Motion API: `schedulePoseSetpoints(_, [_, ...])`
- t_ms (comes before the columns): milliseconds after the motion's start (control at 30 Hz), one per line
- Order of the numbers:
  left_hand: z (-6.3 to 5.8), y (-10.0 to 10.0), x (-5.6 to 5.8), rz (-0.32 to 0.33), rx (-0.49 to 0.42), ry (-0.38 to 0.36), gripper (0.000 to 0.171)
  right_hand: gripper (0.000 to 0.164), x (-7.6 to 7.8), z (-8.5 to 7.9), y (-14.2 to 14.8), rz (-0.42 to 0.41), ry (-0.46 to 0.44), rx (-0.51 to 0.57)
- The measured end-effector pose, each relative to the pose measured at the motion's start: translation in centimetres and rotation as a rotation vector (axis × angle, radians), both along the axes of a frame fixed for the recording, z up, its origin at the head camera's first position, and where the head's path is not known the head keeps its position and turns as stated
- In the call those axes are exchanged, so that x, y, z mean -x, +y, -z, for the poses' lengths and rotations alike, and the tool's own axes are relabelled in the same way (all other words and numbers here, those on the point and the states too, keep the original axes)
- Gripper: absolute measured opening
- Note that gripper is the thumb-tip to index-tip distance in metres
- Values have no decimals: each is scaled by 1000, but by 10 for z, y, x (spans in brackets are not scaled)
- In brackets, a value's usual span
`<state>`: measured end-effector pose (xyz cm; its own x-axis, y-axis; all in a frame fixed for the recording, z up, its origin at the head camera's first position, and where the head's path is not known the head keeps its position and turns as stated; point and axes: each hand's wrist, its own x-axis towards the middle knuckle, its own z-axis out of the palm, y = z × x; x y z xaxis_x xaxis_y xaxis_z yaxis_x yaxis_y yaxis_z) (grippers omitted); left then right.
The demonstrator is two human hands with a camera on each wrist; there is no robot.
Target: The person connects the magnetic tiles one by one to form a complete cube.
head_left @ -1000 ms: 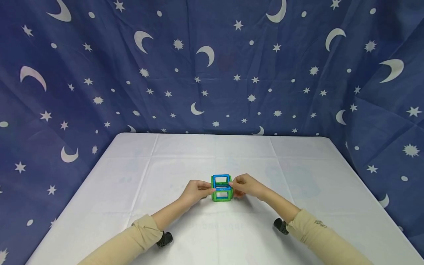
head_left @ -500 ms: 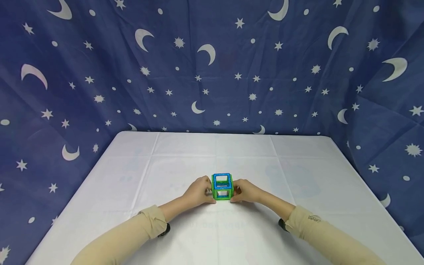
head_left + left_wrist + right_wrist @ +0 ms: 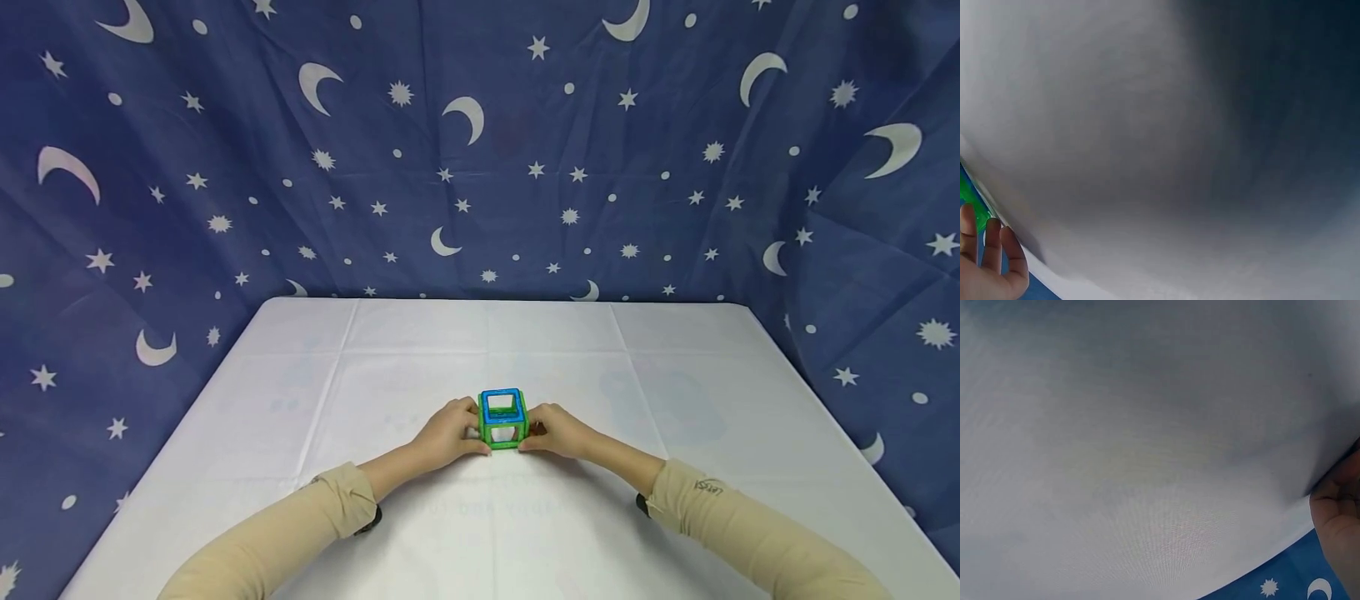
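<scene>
A small cube of magnetic tiles stands in the middle of the table, with a blue square frame on top and green frames at its sides. My left hand grips it from the left, thumb low by the near corner. On the opposite side my right hand holds it likewise, thumb at the front. The far fingers are partly hidden behind the cube. In the left wrist view, a green tile shows beside the fingertips of the left hand. Only part of the right hand appears in the right wrist view.
A white cloth with fold creases covers the table. Behind and around it hangs a dark blue curtain printed with moons and stars. Dark wrist devices show beneath both tan sleeves.
Both hands have slid from the cube's upper edges down to its lower sides, thumbs moving from the top to the near bottom corners. The cube stays nearly in place.
</scene>
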<state>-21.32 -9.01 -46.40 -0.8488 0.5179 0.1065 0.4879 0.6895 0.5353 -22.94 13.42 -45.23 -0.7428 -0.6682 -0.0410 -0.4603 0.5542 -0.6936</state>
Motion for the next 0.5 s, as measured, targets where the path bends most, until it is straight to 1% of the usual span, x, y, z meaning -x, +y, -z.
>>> schedulePoseSetpoints(67, [-1,0,-1,1,-3,2,24,11,0,-1,0,-5,-2,1])
schedulePoseSetpoints(200, [-3,0,-3,11,-24,-32,22,13,1,-2,4,-17,-21,12])
schedulePoseSetpoints(267, [-2,-2,-3,7,-59,-71,19,13,2,-3,8,-21,-58,19])
schedulePoseSetpoints(333, [-3,-5,-2,-11,-125,-119,14,15,4,-3,13,-12,-122,40])
schedulePoseSetpoints(400, [-3,-9,1,-56,-201,-154,13,17,6,-3,16,28,-175,58])
schedulePoseSetpoints(433, [-3,-9,3,-94,-239,-177,13,17,8,-3,16,50,-179,61])
schedulePoseSetpoints(500, [-3,-9,8,-170,-290,-212,11,19,12,-2,13,106,-154,57])
